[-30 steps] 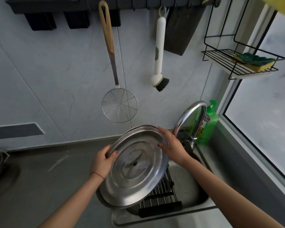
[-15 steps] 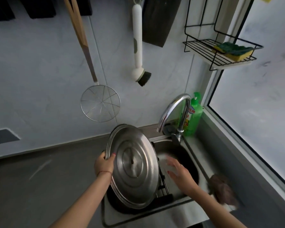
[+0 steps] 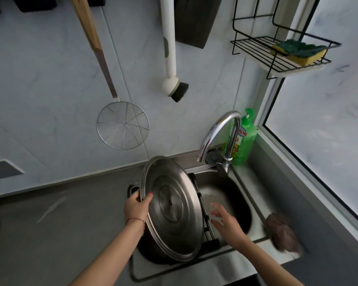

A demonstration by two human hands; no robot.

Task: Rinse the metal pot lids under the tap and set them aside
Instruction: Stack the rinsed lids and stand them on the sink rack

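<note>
A large round metal pot lid (image 3: 174, 209) stands tilted on edge over the left part of the sink (image 3: 254, 205), its inner side facing me. My left hand (image 3: 135, 209) grips its left rim, thumb on the inside. To the right of the lid, my right hand (image 3: 225, 221) hovers over the basin with fingers spread, holding nothing. The curved chrome tap (image 3: 217, 131) arches above the basin's back edge; I see no water stream.
A black drying rack (image 3: 207, 228) lies across the sink behind the lid. A green soap bottle (image 3: 244, 139) stands by the tap, a brown scrubber (image 3: 281, 232) on the right ledge. A skimmer (image 3: 122, 124) and brush (image 3: 174, 87) hang on the wall. Grey counter (image 3: 50, 223) stretches left.
My right hand let go of the lid's right rim and dropped over the basin. The lid turned more upright, held by my left hand alone.
</note>
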